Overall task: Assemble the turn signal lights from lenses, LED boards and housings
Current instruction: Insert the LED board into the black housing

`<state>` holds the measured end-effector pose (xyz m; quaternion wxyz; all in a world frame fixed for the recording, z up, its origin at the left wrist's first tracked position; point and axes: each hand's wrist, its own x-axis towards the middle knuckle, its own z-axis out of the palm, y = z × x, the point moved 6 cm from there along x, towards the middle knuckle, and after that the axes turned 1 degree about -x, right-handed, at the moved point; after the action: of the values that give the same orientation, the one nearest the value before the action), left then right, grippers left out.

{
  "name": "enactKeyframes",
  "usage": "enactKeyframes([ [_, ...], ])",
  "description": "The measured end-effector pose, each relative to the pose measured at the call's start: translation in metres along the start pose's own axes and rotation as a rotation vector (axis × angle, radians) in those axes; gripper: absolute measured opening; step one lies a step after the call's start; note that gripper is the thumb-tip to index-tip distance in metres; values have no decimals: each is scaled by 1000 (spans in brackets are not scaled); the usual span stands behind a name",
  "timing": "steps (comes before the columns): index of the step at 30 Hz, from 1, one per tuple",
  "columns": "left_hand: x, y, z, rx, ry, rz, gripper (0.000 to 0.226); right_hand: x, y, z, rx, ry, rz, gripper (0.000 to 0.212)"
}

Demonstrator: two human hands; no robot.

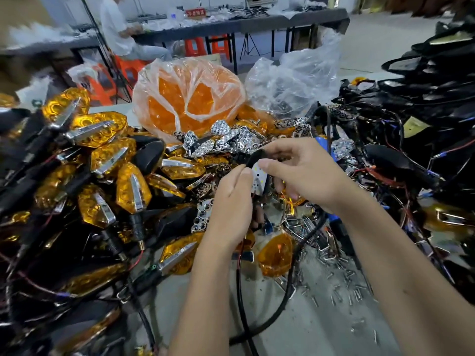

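Holding the white LED board [257, 179] between both sets of fingertips, I've got my left hand [232, 201] pinched on its left edge and my right hand [305, 173] gripping board and black housing [254, 156] together (long axis near vertical, narrow end down) above the amber lens [276, 254].

A red sign [195, 13] on the far table bears writing too blurred to read.
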<state>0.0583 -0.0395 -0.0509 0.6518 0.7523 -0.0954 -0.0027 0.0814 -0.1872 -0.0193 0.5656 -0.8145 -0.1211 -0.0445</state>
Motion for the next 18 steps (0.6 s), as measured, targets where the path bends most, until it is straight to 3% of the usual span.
enactKeyframes([
  [8, -1, -3, 14, -4, -70, -45, 35, -5, 9, -12, 78, 81, -39, 20],
  [15, -5, 1, 20, -183, -164, -72, 10, -7, 1, -18, 97, 132, -117, 20],
  [18, -6, 5, 19, -189, -162, -50, 23, -7, -4, -18, 102, 135, -144, 20],
])
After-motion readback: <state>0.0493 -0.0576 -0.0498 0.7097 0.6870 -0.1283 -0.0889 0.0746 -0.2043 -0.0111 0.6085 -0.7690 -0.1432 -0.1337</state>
